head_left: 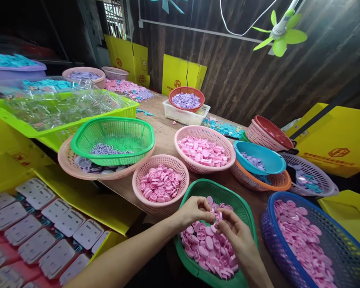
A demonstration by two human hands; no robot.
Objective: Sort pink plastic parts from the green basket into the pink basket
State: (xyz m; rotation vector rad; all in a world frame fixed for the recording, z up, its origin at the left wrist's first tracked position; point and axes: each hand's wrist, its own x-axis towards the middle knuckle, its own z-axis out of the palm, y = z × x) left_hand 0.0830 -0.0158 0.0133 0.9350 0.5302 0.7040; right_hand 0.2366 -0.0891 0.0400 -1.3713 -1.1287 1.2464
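Note:
Both hands meet above a dark green basket heaped with pink oval plastic pieces. Fingertips of my left hand pinch a small pink plastic piece. My right hand grips the same piece, or one joined to it, from the other side; the fingers partly cover it, so its exact shape is unclear. Behind my left hand stands a small pink basket of round pink plastic parts. To the right, a blue basket holds more pink oval pieces.
Farther back on the table sits a pink basket of blocky pink parts. A green basket with small purple parts rests on a wider one at left. Yellow cartons surround the table; a green fan hangs above.

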